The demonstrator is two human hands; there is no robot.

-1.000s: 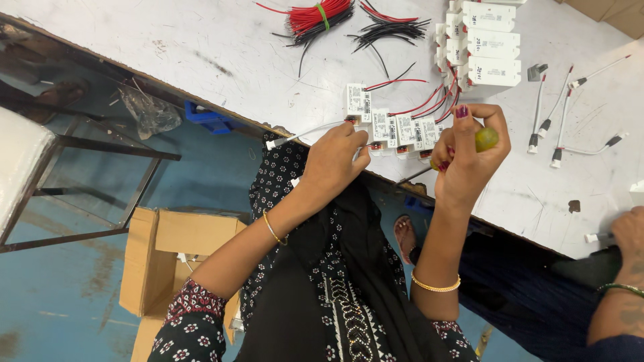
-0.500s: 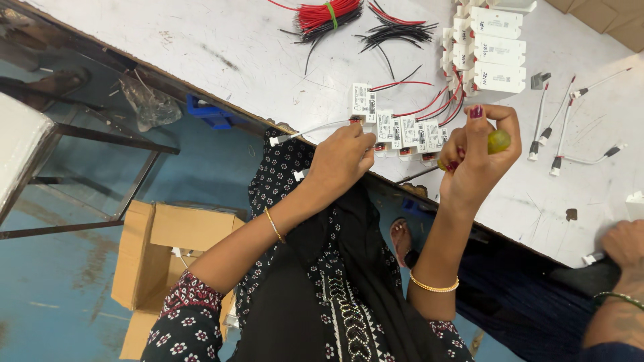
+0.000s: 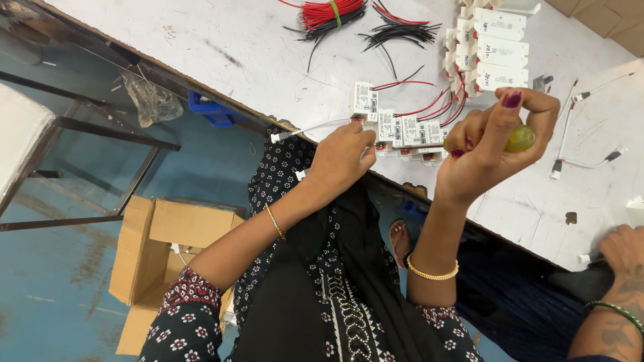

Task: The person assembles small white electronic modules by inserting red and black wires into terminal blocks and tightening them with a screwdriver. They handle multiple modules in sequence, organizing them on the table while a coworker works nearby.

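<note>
Left hand [image 3: 345, 157]: I pinch a white driver module [image 3: 384, 125] at the table [image 3: 221, 47] edge, steadying its white lead [image 3: 308, 128].
Right hand [image 3: 493, 144]: I grip a yellow-green screwdriver handle [image 3: 520, 138], raised above the modules.

Mostly hidden inside the right hand [image 3: 493, 144]: a yellow-green handle [image 3: 520, 138], tip unseen. Covered by the left hand [image 3: 342, 157]: the white wire's [image 3: 305, 129] end. Cropped at the edge: a co-worker's hand [image 3: 624, 249].
</note>
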